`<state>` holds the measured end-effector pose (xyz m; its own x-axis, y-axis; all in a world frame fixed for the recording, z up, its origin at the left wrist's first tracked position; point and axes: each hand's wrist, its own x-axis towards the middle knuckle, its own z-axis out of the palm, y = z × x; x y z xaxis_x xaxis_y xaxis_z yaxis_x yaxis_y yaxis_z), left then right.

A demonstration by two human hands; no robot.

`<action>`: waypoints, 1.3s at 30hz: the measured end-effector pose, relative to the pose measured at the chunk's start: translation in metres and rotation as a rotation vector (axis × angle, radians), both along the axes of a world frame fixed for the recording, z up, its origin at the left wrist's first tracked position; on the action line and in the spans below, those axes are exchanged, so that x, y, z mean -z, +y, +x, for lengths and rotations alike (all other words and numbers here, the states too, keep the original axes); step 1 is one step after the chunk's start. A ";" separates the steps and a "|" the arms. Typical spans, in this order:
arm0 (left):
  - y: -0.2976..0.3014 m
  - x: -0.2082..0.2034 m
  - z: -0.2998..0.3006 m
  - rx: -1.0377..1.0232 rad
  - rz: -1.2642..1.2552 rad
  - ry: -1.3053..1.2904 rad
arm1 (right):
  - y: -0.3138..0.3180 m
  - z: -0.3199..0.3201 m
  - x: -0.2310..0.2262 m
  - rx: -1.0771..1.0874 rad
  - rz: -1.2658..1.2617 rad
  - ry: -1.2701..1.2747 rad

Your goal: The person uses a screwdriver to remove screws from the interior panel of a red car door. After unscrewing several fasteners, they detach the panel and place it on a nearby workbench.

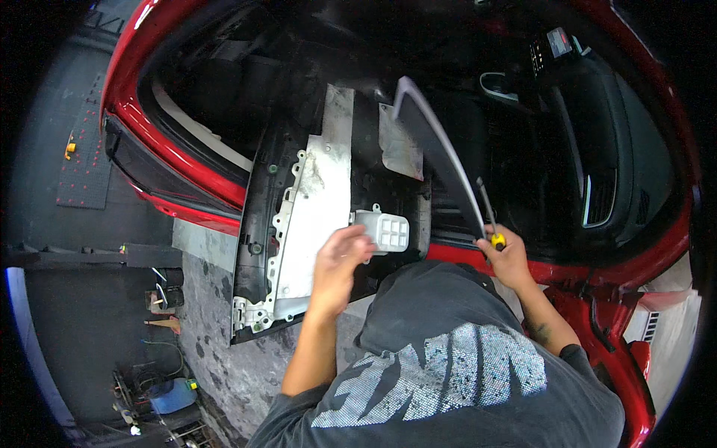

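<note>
My left hand (345, 252), its fingers loosely bent and slightly blurred, hovers over the back of a door trim panel (258, 224). I see nothing in it. Beside its fingertips is a pale plastic box-like part (388, 233) with a grid of small pockets. My right hand (511, 260) is closed around a tool with a yellow handle (498, 241) and a thin metal shaft. The lower end of a long, curved, dark trim piece with a grey edge (448, 153) is also at that hand; the trim slants up toward the car's interior.
The panel carries a white sheet (321, 205) and a pale bracket along its left edge. Around it is the red car's door opening (172, 213), with the dashboard vent (600, 200) at the right. Tools and a blue container (173, 396) stand on the floor at lower left.
</note>
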<state>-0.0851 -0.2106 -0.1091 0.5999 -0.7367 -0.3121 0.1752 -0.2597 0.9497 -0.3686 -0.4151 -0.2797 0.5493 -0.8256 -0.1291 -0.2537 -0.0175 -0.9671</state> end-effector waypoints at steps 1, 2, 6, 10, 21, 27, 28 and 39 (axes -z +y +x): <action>0.012 -0.008 0.010 -0.011 0.001 -0.170 | -0.007 0.000 -0.013 0.010 0.073 0.068; 0.025 -0.022 0.017 -0.125 0.059 -0.317 | -0.012 0.000 -0.012 0.032 0.097 0.026; 0.083 -0.085 0.042 -0.445 -0.042 -0.578 | -0.025 0.002 -0.025 0.058 0.252 -0.046; 0.137 -0.121 0.057 -0.588 -0.038 -0.833 | -0.026 0.001 -0.006 0.080 0.325 -0.089; 0.205 -0.124 0.084 -0.696 -0.069 -0.839 | 0.010 0.002 0.001 0.162 0.515 -0.131; 0.227 -0.132 0.133 -0.636 -0.080 -0.848 | 0.039 0.000 0.029 0.260 0.674 -0.141; 0.231 -0.132 0.142 -0.621 -0.069 -0.842 | 0.049 0.003 0.036 0.285 0.713 -0.136; 0.246 -0.106 0.164 -0.155 0.276 -0.579 | 0.112 0.010 0.064 0.333 0.763 -0.105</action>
<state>0.0785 0.0352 -0.0030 0.8202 -0.5676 -0.0716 -0.2894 -0.5196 0.8039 -0.3582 -0.3033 -0.3441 0.3328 -0.6538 -0.6796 -0.0377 0.7108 -0.7023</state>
